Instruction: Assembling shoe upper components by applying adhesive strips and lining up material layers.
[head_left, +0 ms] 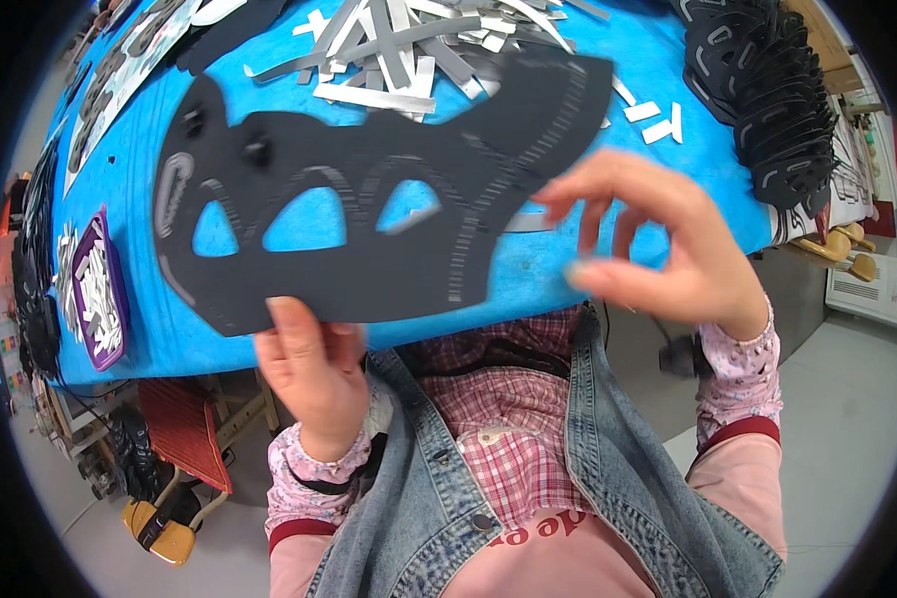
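A flat black cut-out panel (pixel 389 284) is held up over the blue table. It has three arched openings, light dashed and curved lines, and two dark round lumps near its upper left. My left hand (pixel 314 369) pinches its lower edge, thumb on the near face and the other fingers mostly hidden behind. At the panel's right edge, my right hand (pixel 658 239) hovers with its fingers curved and thumb apart, nothing visible between them. Whether its fingertips touch the panel I cannot tell. A grey strip (pixel 528 221) lies on the table behind the panel.
Grey and white strips (pixel 399 50) are heaped at the back of the blue table (pixel 159 334). A purple basket (pixel 120 309) of white pieces stands at the left. Stacked black panels (pixel 767 100) line the right edge. A chair with a red back (pixel 184 434) stands below left.
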`<state>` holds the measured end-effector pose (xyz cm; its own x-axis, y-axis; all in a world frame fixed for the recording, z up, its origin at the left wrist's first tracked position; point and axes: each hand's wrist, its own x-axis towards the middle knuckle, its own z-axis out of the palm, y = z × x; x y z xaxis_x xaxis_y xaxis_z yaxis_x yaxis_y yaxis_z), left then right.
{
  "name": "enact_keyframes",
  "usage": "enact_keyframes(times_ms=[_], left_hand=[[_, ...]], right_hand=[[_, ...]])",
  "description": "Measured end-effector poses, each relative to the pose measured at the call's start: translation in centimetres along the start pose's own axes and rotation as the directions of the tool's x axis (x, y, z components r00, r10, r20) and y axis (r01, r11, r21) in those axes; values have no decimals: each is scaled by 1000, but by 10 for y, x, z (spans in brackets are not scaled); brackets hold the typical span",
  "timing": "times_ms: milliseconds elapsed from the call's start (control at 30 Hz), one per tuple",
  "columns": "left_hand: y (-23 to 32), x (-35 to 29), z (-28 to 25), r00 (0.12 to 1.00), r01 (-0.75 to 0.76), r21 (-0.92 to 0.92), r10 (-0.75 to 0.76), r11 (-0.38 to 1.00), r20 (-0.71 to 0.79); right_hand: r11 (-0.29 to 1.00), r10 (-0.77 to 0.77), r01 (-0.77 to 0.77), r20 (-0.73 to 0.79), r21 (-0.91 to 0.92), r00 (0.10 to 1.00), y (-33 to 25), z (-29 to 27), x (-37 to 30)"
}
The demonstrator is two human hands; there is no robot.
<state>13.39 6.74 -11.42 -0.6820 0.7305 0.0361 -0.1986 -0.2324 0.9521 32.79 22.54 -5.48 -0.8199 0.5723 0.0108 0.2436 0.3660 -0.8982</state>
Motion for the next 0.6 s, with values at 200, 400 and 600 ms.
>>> enact_keyframes(times_ms=[200,400,600], left_hand=[[-13,-1,2,871,-312,419,80,853,485],[-15,39,20,726,-668,648,128,366,676],[-17,34,22,750,-626,658,91,419,655]], right_hand=[[714,504,-394,-35,578,863,6,15,-24],[767,213,106,-407,633,888,42,-9,-41],[724,152,188,-420,664,895,54,-13,-41]])
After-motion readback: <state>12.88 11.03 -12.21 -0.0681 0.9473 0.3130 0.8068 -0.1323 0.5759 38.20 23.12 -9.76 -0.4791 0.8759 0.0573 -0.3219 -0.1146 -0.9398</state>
